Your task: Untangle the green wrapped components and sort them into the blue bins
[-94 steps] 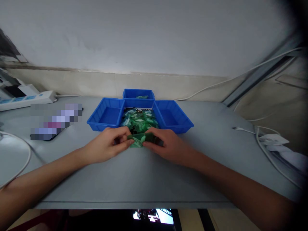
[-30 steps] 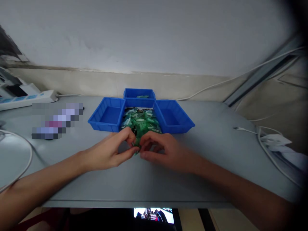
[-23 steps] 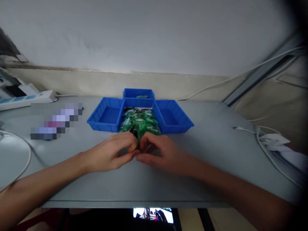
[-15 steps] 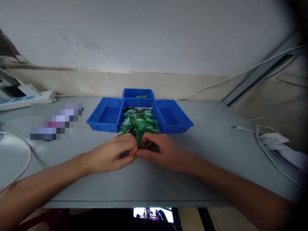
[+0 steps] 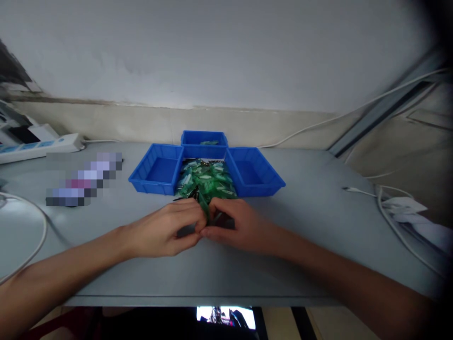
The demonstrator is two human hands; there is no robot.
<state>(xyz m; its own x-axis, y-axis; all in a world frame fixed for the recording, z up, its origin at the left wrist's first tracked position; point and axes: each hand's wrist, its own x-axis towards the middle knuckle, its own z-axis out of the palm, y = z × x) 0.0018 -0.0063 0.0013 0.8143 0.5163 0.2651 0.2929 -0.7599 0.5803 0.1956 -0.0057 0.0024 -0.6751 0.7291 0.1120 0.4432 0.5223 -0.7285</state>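
Nearest, a lit screen [image 5: 225,317] is showing below the front edge of the grey table [image 5: 226,278]. Above the tabletop, the left hand [image 5: 173,229] is curling its fingers and thumb closed around one side of a translucent green packet [image 5: 204,206]; the right hand [image 5: 239,224] is pinching the other side, its thumb tip meeting the left hand. The packet is standing edge-on between them, its lower part hiding behind fingers. It is looking light, thin and flexible, probably slick like plastic film and prone to creasing, so opposite edges are likely offering the surest hold. Just beyond, a heap of similar green packets [image 5: 208,182] is lying between the left blue bin [image 5: 157,170] and the right blue bin [image 5: 249,174]. Farther back, the rear blue bin [image 5: 204,151] is holding a few green pieces [image 5: 209,142].
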